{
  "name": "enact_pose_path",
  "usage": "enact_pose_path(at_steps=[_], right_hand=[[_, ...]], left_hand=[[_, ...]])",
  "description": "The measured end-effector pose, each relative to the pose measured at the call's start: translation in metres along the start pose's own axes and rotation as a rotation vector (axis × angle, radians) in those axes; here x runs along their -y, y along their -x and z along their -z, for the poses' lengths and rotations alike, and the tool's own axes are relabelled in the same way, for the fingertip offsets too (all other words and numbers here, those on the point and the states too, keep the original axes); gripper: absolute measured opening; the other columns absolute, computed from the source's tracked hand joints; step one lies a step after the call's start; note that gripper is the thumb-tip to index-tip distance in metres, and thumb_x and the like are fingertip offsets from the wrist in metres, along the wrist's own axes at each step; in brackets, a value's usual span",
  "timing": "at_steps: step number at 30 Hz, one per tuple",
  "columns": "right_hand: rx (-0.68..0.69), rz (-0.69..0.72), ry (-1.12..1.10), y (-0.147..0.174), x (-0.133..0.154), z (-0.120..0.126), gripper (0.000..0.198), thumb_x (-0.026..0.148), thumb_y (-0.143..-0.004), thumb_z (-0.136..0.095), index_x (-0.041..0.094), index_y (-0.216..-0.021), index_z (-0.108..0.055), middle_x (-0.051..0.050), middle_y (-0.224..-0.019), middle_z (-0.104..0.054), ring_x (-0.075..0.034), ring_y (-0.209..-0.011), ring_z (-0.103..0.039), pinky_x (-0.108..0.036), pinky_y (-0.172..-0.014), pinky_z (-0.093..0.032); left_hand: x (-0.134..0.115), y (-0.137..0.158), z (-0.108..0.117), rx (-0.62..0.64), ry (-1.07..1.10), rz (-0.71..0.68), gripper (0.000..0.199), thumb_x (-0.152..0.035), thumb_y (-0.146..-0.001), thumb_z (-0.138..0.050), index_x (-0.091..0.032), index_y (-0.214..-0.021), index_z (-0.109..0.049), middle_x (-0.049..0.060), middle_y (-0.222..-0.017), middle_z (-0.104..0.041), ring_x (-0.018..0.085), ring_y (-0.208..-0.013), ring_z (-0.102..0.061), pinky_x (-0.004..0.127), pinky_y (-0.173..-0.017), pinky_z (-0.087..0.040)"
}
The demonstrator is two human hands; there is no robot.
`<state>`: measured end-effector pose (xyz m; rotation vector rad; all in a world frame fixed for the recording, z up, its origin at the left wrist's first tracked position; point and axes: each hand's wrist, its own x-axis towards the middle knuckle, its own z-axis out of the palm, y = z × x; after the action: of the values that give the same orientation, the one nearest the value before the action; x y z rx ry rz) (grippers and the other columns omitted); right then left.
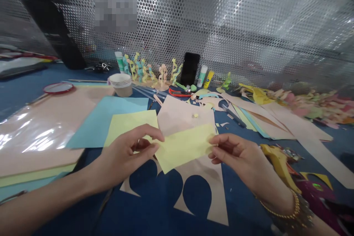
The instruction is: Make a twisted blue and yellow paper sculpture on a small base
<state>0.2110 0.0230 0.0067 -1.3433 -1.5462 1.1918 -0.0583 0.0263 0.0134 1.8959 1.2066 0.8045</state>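
Observation:
A pale yellow sheet of paper [186,148] is held up between my two hands, tilted over the table. My left hand [132,147] pinches its left edge between thumb and fingers. At the right end, the fingertips of my right hand [232,151] grip the other edge. Beneath it lies a pale pink sheet [185,114], and nearer to me a pink sheet with round cut-outs [218,191]. Another yellow sheet [132,120] lies behind my left hand, overlapping a blue sheet [110,114].
At the back stand curled paper shapes [141,68], a white cup [121,84], a dark phone [190,68] and glue sticks [202,75]. A red cutter [179,92] lies before them. Paper scraps [312,103] pile up at right, near a yellow tool [279,162].

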Motion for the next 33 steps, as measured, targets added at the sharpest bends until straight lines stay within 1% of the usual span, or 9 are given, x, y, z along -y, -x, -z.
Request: enact_pose_path(at_steps=[4, 8, 11, 14, 18, 22, 26, 30, 33], right_hand=[[-0.011, 0.065, 0.212, 0.000, 0.000, 0.000, 0.019, 0.027, -0.086, -0.051, 0.018, -0.098, -0.063, -0.005, -0.079, -0.069, -0.015, -0.068, -0.067, -0.027, -0.063, -0.058], [0.011, 0.073, 0.326, 0.000, 0.001, 0.000, 0.021, 0.022, -0.087, -0.047, 0.018, -0.100, -0.063, -0.004, -0.078, -0.070, -0.014, -0.065, -0.068, -0.026, -0.062, -0.058], [0.038, 0.065, 0.330, 0.000, 0.000, 0.001, 0.020, 0.022, -0.087, -0.048, 0.019, -0.099, -0.063, -0.003, -0.075, -0.071, -0.015, -0.065, -0.068, -0.026, -0.063, -0.057], [0.043, 0.049, 0.326, -0.001, 0.000, 0.002, 0.020, 0.021, -0.087, -0.048, 0.018, -0.099, -0.063, -0.003, -0.074, -0.071, -0.015, -0.066, -0.068, -0.026, -0.063, -0.057], [0.053, 0.048, 0.326, -0.002, 0.001, 0.001, 0.021, 0.021, -0.087, -0.046, 0.017, -0.100, -0.062, -0.004, -0.076, -0.071, -0.014, -0.066, -0.068, -0.025, -0.061, -0.056], [0.027, 0.069, 0.399, -0.002, 0.001, 0.001, 0.022, 0.019, -0.086, -0.045, 0.018, -0.098, -0.063, -0.004, -0.075, -0.070, -0.015, -0.064, -0.068, -0.027, -0.062, -0.055], [0.000, 0.092, 0.445, -0.002, 0.000, 0.003, 0.025, 0.020, -0.088, -0.042, 0.020, -0.101, -0.063, -0.003, -0.075, -0.070, -0.016, -0.064, -0.067, -0.027, -0.061, -0.055], [-0.001, 0.134, 0.540, -0.002, -0.004, 0.002, 0.027, 0.020, -0.089, -0.041, 0.023, -0.106, -0.062, -0.005, -0.098, -0.067, -0.017, -0.079, -0.067, -0.029, -0.069, -0.055], [0.016, 0.223, 0.661, -0.002, -0.009, -0.003, 0.029, 0.018, -0.086, -0.045, 0.023, -0.111, -0.058, -0.007, -0.118, -0.058, -0.021, -0.099, -0.060, -0.034, -0.079, -0.053]], left_hand=[[0.003, 0.002, -0.004, 0.142, -0.208, -0.178, 0.030, -0.013, -0.084, -0.041, -0.025, -0.090, -0.068, 0.003, -0.090, -0.058, 0.013, -0.076, -0.058, 0.023, -0.064, -0.045], [0.005, 0.004, -0.008, 0.177, -0.343, -0.217, 0.029, -0.016, -0.084, -0.045, -0.024, -0.097, -0.069, 0.004, -0.090, -0.062, 0.016, -0.081, -0.060, 0.025, -0.070, -0.046], [0.006, 0.003, -0.009, 0.141, -0.332, -0.163, 0.019, -0.023, -0.080, -0.054, -0.023, -0.091, -0.070, 0.004, -0.087, -0.063, 0.015, -0.074, -0.060, 0.023, -0.065, -0.046], [0.007, 0.000, -0.008, 0.163, -0.294, -0.092, 0.013, -0.025, -0.076, -0.060, -0.023, -0.086, -0.069, 0.002, -0.086, -0.063, 0.014, -0.069, -0.059, 0.022, -0.060, -0.046], [0.003, -0.002, -0.007, 0.203, -0.206, -0.002, 0.015, -0.021, -0.079, -0.055, -0.022, -0.084, -0.069, 0.002, -0.086, -0.064, 0.012, -0.063, -0.058, 0.020, -0.056, -0.045], [-0.004, -0.001, -0.007, 0.185, -0.140, 0.091, 0.016, -0.022, -0.079, -0.054, -0.023, -0.083, -0.069, 0.002, -0.085, -0.067, 0.012, -0.060, -0.057, 0.020, -0.054, -0.045], [-0.008, 0.003, -0.007, 0.183, -0.093, 0.123, 0.018, -0.022, -0.076, -0.055, -0.024, -0.085, -0.071, 0.001, -0.085, -0.070, 0.013, -0.062, -0.059, 0.022, -0.058, -0.048], [-0.002, 0.004, -0.008, 0.216, -0.182, -0.016, 0.027, -0.018, -0.072, -0.058, -0.027, -0.094, -0.071, 0.001, -0.090, -0.071, 0.018, -0.083, -0.063, 0.027, -0.077, -0.049], [0.002, 0.004, -0.010, 0.272, -0.286, -0.107, 0.022, -0.024, -0.078, -0.060, -0.026, -0.096, -0.071, 0.003, -0.090, -0.071, 0.021, -0.088, -0.063, 0.031, -0.082, -0.046]])
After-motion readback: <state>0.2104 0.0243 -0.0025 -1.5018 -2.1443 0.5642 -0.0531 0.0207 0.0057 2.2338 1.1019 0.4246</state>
